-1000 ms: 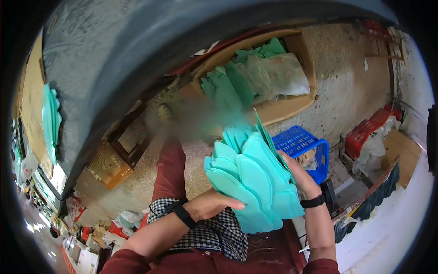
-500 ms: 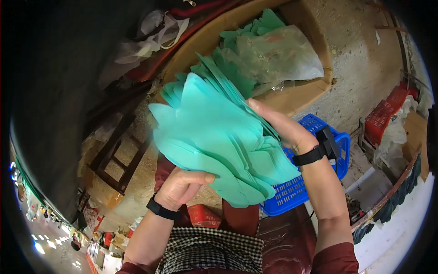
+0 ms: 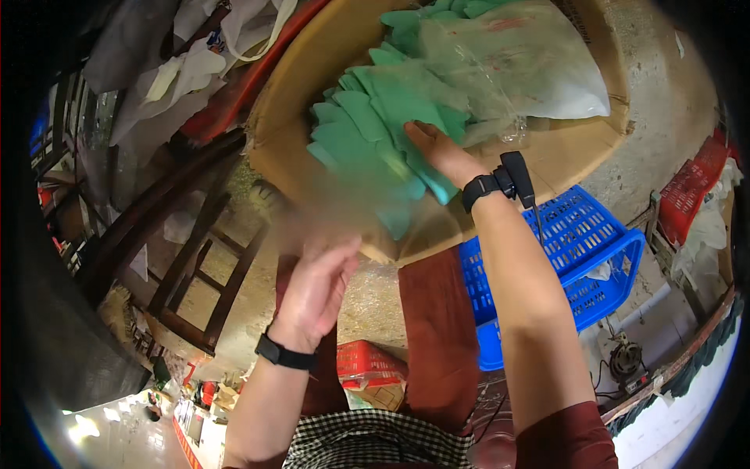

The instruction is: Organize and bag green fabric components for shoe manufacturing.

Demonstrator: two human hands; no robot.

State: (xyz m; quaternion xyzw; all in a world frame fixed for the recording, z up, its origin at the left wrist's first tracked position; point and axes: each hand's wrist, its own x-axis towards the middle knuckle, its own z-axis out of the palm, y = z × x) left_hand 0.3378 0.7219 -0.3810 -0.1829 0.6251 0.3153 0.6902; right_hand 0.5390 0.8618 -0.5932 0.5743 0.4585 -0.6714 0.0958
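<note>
A loose, fanned stack of thin green cut-out sheets with petal-like edges lies in the near part of a big cardboard box. My right hand is at the stack's right edge, its thumb along the sheets and its other fingers hidden. It appears to grip that edge. Just in front of the box's near edge is my left hand, palm turned inward, its fingertips smeared by motion. The near left corner of the stack is blurred too. More green sheets lie farther back, partly under a clear plastic bag.
Right of my legs stands a blue plastic basket. A red basket is on the floor between my legs. To the left are a dark wooden frame and white bags. A red crate stands far right.
The green stack has moved forward from above my lap down into the box. My left hand has come off its near edge; my right hand has moved forward with it. The view has shifted.
</note>
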